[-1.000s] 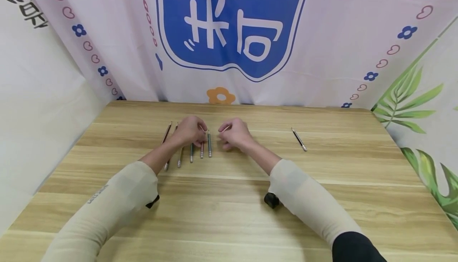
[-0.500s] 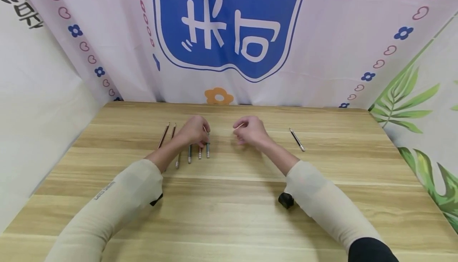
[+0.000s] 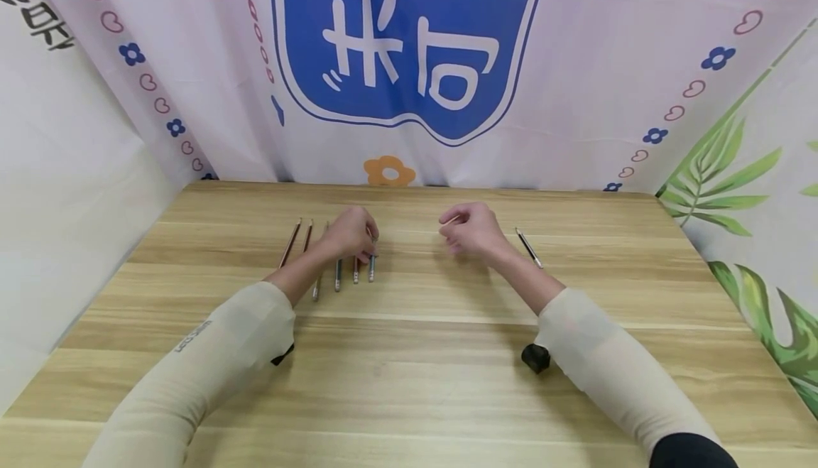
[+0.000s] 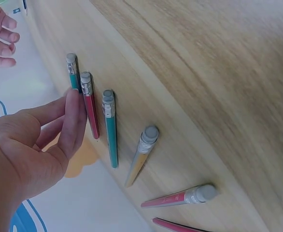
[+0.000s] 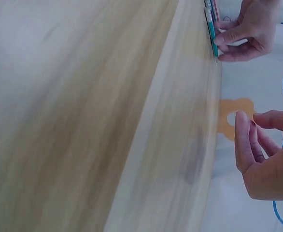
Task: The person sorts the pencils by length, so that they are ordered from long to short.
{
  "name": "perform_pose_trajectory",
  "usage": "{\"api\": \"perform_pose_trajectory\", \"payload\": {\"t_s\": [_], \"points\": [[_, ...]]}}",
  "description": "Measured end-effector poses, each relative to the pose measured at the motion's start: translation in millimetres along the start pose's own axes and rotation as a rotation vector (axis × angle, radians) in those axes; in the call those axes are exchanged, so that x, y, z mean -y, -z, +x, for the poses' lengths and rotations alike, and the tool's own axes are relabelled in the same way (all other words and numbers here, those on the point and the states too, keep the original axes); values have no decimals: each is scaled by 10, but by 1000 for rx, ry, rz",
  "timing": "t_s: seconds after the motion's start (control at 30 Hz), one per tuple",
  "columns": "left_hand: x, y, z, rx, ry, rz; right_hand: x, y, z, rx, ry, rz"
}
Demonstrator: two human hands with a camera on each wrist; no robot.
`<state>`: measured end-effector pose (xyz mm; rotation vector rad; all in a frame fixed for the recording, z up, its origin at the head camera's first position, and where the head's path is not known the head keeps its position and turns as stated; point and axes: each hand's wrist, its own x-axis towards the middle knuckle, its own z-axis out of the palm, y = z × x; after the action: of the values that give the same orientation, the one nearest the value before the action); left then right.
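Note:
Several pencils with eraser ends lie side by side in a row left of the table's middle. My left hand [image 3: 353, 232] is at the row's right end, where its fingertips pinch a teal pencil [image 5: 214, 43]. Beside that one lie a red pencil [image 4: 89, 99], another teal pencil [image 4: 110, 130] and a yellow pencil [image 4: 139, 162]. Two reddish pencils are at the row's left end, partly hidden by my forearm in the head view. My right hand [image 3: 474, 230] hovers over the table, fingers loosely bent, with nothing visible between thumb and fingertips.
A lone dark pencil [image 3: 528, 248] lies to the right, beyond my right hand. The wooden table [image 3: 409, 383] ends at a printed curtain [image 3: 575, 99] along the back. A leaf-patterned cloth [image 3: 780, 262] hangs on the right.
My right hand has moved right, away from the row and towards the lone pencil. My left hand has shifted slightly right, from around the red pencil to the teal one at the end.

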<state>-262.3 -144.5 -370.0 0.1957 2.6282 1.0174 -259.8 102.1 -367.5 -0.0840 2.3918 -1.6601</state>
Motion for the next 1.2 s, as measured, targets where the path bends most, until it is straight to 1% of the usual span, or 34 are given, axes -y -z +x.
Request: {"api": "perform_pose_trajectory", "payload": {"t_s": [0.2,0.43,0.6,0.77,1.2], "points": [[-12,-1,4,1,3,-12,-64,157,-16,-13,-4,12],[-17,8,-12,0,-6,-27,-142,303,-17,-15,-30,23],[-14,10,-17,3,-14,-34,-202,416,-28,-26,-29,24],[-3,4,5,-2,8,-33,-258,537,-44,-29,-20,38],[13,-4,19,-4,8,-57,-324,866,-80,-62,-26,-67]]}}
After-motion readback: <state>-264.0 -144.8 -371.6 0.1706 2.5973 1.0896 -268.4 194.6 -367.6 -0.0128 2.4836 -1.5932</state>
